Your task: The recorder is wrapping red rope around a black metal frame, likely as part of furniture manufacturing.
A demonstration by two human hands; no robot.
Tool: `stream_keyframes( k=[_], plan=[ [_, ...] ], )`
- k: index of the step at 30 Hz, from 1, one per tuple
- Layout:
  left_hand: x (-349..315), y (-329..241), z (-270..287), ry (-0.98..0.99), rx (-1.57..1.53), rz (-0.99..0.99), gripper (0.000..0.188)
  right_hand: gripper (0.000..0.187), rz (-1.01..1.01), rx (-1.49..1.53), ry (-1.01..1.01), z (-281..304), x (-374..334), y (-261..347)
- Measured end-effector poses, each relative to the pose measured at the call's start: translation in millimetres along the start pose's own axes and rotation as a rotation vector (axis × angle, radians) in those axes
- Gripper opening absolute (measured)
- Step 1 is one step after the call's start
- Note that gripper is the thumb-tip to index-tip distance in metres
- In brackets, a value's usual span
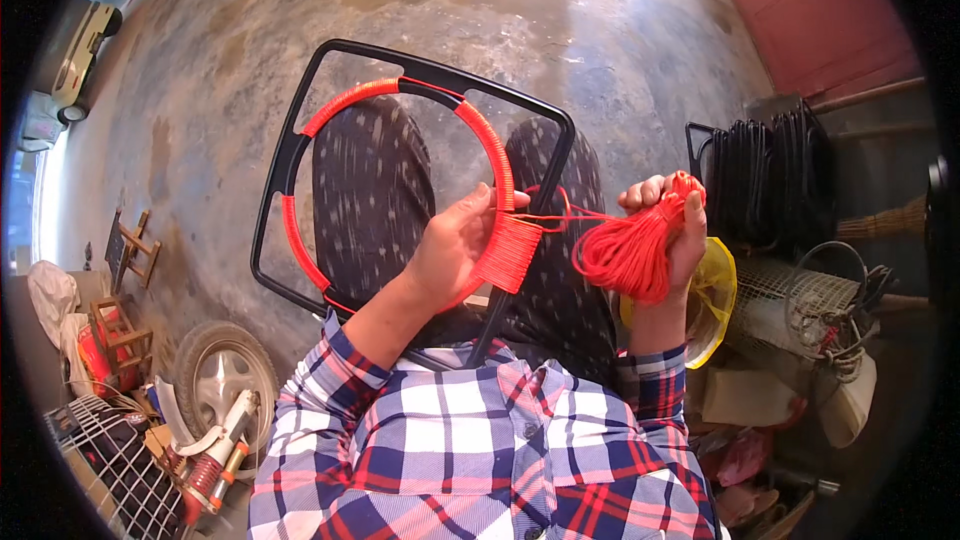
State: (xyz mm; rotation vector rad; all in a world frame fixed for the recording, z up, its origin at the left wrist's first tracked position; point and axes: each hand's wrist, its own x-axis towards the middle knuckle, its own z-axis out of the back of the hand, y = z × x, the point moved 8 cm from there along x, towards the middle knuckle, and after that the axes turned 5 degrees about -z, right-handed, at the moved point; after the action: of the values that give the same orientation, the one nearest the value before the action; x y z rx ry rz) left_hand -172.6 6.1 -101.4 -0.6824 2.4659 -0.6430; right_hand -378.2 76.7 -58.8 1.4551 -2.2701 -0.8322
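Across my lap lies a black frame [270,198] with rounded corners and a ring inside it. Red cord [487,145] is wound tightly round much of the ring, with bare black stretches between the wound parts. My left hand [455,240] grips the ring's right side, thumb on top and fingers passing behind. Just below it, a wide band of red windings [512,252] sits side by side. A bundle of red cord [635,245] is held in my right hand [680,230], off to the right. Strands run taut from the bundle to the ring beside my left hand.
Several black frames [770,175] are stacked at the right. Near them are a yellow-rimmed basket [715,300] and a wire mesh roll [790,290]. A wheel [225,375], a small wooden stool [120,340] and a white wire rack [110,465] stand on the left.
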Motion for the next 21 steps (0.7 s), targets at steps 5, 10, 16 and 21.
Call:
stream_keyframes(
  k=[5,10,16,21],
  plan=[
    [0.6,-2.7,0.0,-0.006,-0.009,-0.021,0.050,0.039,-0.094,0.175,0.188,1.3,0.0,15.6],
    [1.3,-0.1,1.8,0.014,-0.050,-0.014,0.047,0.029,0.020,0.161,0.024,34.2,-2.7,36.9],
    [2.9,1.1,5.4,-0.005,-0.015,-0.038,0.044,0.026,-0.239,-0.619,-0.049,-0.4,-19.0,-30.2],
    [2.8,-1.1,8.4,-0.013,0.001,-0.067,0.043,0.021,-0.380,-1.028,0.137,-17.1,-19.0,-54.3]
  ],
)
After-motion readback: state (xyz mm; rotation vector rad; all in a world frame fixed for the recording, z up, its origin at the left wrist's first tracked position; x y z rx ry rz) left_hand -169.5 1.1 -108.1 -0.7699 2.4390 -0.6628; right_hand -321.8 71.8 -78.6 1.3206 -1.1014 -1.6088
